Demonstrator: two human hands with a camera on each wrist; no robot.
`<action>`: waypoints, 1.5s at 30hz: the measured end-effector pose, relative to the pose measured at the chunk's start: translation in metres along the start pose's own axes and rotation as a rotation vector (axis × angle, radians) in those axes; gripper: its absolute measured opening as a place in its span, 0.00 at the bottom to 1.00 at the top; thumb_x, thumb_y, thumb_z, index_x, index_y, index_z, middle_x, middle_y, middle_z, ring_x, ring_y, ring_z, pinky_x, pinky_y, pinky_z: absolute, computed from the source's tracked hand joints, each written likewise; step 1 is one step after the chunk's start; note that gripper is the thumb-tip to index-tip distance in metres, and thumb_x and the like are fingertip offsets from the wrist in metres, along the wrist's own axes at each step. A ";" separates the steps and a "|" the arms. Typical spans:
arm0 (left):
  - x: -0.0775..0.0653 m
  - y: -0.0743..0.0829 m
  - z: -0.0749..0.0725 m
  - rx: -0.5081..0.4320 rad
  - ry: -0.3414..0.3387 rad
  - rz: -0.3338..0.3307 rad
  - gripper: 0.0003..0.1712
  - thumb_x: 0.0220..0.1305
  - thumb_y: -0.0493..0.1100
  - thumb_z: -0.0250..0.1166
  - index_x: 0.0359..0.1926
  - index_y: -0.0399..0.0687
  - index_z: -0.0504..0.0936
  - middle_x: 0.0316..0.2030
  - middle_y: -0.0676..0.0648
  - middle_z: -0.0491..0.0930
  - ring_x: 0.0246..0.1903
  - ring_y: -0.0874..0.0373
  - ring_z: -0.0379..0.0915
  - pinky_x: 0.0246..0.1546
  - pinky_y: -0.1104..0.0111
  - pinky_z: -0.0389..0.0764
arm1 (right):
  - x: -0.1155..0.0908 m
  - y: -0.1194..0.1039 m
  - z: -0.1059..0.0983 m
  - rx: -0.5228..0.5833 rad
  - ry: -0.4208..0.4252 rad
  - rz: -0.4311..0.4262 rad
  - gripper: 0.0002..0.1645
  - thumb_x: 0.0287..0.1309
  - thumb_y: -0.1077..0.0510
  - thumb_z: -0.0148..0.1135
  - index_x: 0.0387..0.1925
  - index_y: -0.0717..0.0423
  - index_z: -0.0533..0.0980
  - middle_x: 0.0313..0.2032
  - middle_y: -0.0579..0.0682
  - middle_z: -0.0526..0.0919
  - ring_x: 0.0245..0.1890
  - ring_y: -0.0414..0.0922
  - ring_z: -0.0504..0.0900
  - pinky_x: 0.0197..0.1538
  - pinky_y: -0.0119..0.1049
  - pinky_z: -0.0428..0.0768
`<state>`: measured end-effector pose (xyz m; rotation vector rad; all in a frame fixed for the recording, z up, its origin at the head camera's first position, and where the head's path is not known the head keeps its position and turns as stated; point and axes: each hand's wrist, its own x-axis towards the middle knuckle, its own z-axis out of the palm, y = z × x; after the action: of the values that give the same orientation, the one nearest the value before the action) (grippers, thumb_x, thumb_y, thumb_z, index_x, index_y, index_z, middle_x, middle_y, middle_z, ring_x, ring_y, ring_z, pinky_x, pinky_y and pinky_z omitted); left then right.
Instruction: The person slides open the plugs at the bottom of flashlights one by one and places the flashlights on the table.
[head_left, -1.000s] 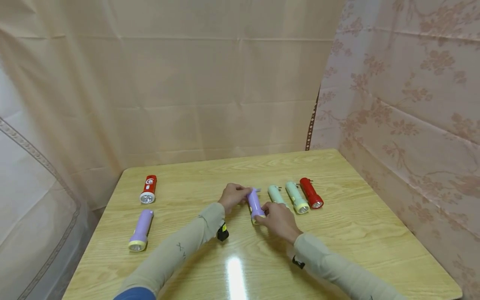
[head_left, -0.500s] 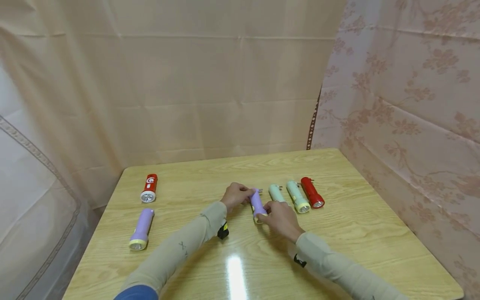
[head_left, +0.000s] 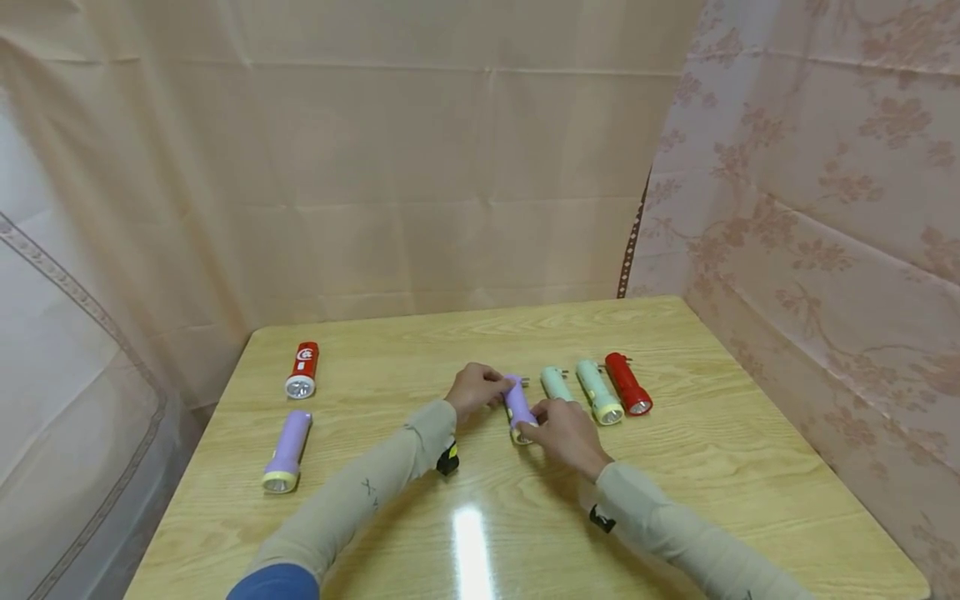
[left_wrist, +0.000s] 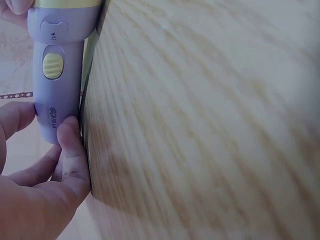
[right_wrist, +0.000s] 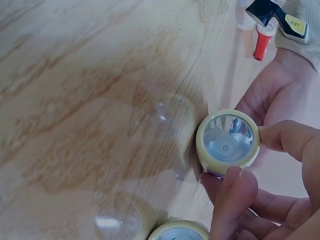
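A purple flashlight (head_left: 517, 407) with a pale yellow head lies on the wooden table, its lens toward the person. My left hand (head_left: 476, 390) pinches its tail end between thumb and fingers, near the small plug prongs sticking out to the right. At the head end, my right hand (head_left: 568, 435) holds the yellow rim, seen closely in the right wrist view around the lens (right_wrist: 227, 140). A yellow switch (left_wrist: 53, 65) shows on the barrel in the left wrist view. Just right lies a mint flashlight (head_left: 555, 383), partly hidden by my right hand.
Beyond it lie a second mint flashlight (head_left: 598, 390) and a red one (head_left: 627, 383), side by side. Toward the table's left edge are a red flashlight with a white head (head_left: 303, 368) and another purple one (head_left: 288, 450). Curtains hang behind and beside the table.
The held purple flashlight has shifted slightly right, toward the mint ones, with both hands keeping hold of it. The head view has also drifted a little; the other flashlights stay in place.
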<state>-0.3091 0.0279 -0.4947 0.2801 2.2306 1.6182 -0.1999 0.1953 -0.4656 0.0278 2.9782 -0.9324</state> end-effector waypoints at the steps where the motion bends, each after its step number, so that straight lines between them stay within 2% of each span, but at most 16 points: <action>1: 0.000 -0.001 0.000 -0.003 -0.001 0.001 0.18 0.68 0.44 0.71 0.48 0.31 0.83 0.36 0.42 0.85 0.32 0.54 0.83 0.35 0.65 0.85 | 0.000 0.000 0.000 0.003 0.001 -0.003 0.22 0.59 0.45 0.75 0.45 0.58 0.87 0.34 0.47 0.87 0.25 0.41 0.76 0.27 0.35 0.72; 4: 0.000 -0.003 -0.002 -0.010 0.002 0.002 0.19 0.67 0.43 0.72 0.49 0.32 0.81 0.36 0.41 0.84 0.31 0.54 0.83 0.34 0.64 0.85 | 0.001 0.001 0.003 0.008 0.013 -0.027 0.24 0.59 0.46 0.75 0.48 0.59 0.86 0.39 0.50 0.89 0.30 0.42 0.80 0.30 0.36 0.76; 9: -0.003 -0.005 -0.007 -0.012 0.018 0.005 0.19 0.67 0.43 0.72 0.49 0.35 0.79 0.35 0.42 0.85 0.30 0.52 0.83 0.33 0.63 0.85 | 0.003 -0.003 0.005 -0.002 0.052 -0.087 0.23 0.58 0.49 0.76 0.49 0.59 0.86 0.48 0.52 0.87 0.45 0.48 0.83 0.43 0.44 0.82; 12: -0.007 -0.006 -0.010 -0.014 0.021 0.002 0.20 0.67 0.44 0.72 0.51 0.35 0.77 0.35 0.41 0.85 0.31 0.51 0.84 0.33 0.63 0.85 | 0.003 -0.005 0.005 -0.009 0.071 -0.126 0.20 0.58 0.51 0.76 0.48 0.59 0.86 0.46 0.52 0.85 0.42 0.47 0.80 0.43 0.46 0.81; 16: -0.012 -0.006 -0.016 -0.020 0.032 0.001 0.21 0.67 0.45 0.72 0.51 0.35 0.77 0.35 0.39 0.85 0.31 0.51 0.84 0.33 0.62 0.86 | 0.005 -0.007 0.005 -0.004 0.086 -0.153 0.17 0.58 0.52 0.75 0.46 0.57 0.85 0.41 0.52 0.81 0.37 0.45 0.77 0.39 0.44 0.79; 24: -0.018 -0.006 -0.036 -0.060 0.013 0.028 0.15 0.71 0.46 0.69 0.46 0.37 0.81 0.41 0.35 0.84 0.36 0.48 0.85 0.38 0.61 0.87 | 0.010 -0.011 0.010 0.040 0.101 -0.225 0.11 0.59 0.56 0.72 0.42 0.57 0.84 0.35 0.49 0.80 0.36 0.44 0.79 0.38 0.40 0.80; 31: -0.027 -0.007 -0.054 -0.069 0.017 0.055 0.17 0.73 0.48 0.66 0.49 0.36 0.82 0.47 0.34 0.82 0.41 0.43 0.84 0.44 0.57 0.87 | 0.016 -0.019 0.014 0.092 0.098 -0.277 0.09 0.60 0.58 0.71 0.42 0.57 0.84 0.31 0.44 0.81 0.32 0.41 0.80 0.37 0.39 0.81; 40: -0.035 -0.009 -0.081 -0.039 0.070 0.062 0.23 0.75 0.49 0.64 0.55 0.32 0.81 0.50 0.32 0.81 0.43 0.42 0.83 0.46 0.53 0.86 | 0.022 -0.028 0.017 0.184 0.003 -0.243 0.07 0.63 0.56 0.70 0.41 0.54 0.85 0.28 0.42 0.81 0.31 0.40 0.79 0.34 0.36 0.79; 45: -0.038 -0.009 -0.097 -0.042 0.106 0.071 0.24 0.75 0.49 0.64 0.57 0.30 0.80 0.50 0.31 0.81 0.41 0.46 0.83 0.48 0.51 0.85 | 0.024 -0.035 0.021 0.235 -0.003 -0.248 0.06 0.63 0.57 0.70 0.39 0.55 0.85 0.27 0.42 0.82 0.30 0.40 0.79 0.34 0.36 0.78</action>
<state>-0.3131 -0.0733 -0.4703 0.2715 2.2846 1.7533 -0.2246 0.1544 -0.4634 -0.3454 2.8965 -1.3005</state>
